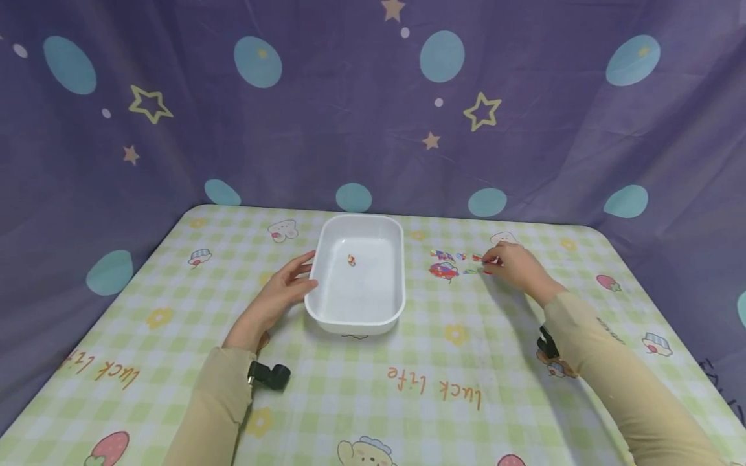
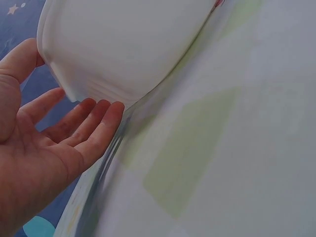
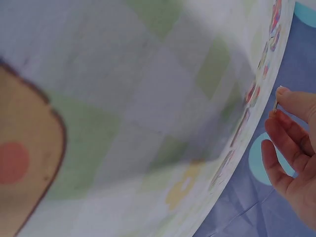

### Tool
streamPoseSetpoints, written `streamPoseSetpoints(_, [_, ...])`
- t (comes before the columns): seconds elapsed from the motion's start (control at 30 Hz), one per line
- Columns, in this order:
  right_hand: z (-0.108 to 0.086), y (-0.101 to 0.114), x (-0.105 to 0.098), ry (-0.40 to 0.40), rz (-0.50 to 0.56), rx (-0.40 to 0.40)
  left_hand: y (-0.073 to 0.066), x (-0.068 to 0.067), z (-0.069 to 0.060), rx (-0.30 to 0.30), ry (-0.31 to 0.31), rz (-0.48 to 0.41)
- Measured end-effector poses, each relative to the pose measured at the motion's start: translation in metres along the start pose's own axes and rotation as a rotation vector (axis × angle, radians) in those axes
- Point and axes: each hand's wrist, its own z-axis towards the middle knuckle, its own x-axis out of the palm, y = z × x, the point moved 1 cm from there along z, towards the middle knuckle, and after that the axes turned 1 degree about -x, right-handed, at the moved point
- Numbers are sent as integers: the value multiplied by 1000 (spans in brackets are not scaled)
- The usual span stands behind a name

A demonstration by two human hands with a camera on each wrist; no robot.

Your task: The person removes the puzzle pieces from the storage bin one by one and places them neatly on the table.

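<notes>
A white rectangular plastic basin [image 1: 355, 323] stands on the table, with one small reddish, multicoloured piece [image 1: 351, 260] inside it. Against the basin's left outer wall rest the fingertips of my left hand [image 1: 276, 294], its thumb at the rim; the left wrist view shows these fingers [image 2: 106, 126] loosely bent. My right hand [image 1: 519, 266] is right of the basin, over the end of a patch of small flat colourful pieces [image 1: 444, 270]. Between its thumb and forefinger it pinches a small thin piece [image 3: 275, 104], seen edge-on in the right wrist view, so its shape cannot be told.
A green-and-white checked cloth [image 1: 431, 427] with printed cartoons and lettering covers the table. Behind the table's far edge hangs a purple curtain [image 1: 350, 97] with stars and blue ovals. Several loose flat pieces [image 1: 472, 272] lie between the basin and my right hand.
</notes>
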Motion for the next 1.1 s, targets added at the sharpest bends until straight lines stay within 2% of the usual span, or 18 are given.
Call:
streamPoseSetpoints(0.23, [-8, -9, 1, 20, -27, 22, 1, 0, 0, 3, -2, -9])
streamPoseSetpoints(0.5, [-15, -22, 4, 44, -30, 91, 1, 0, 1, -12, -7, -1])
streamPoseSetpoints(0.9, [-15, -25, 8, 67, -49, 135, 0, 1, -1, -4, -9, -4])
streamPoseSetpoints(1.1, [-15, -25, 9, 58, -38, 133, 2, 0, 1, -9, -3, -1])
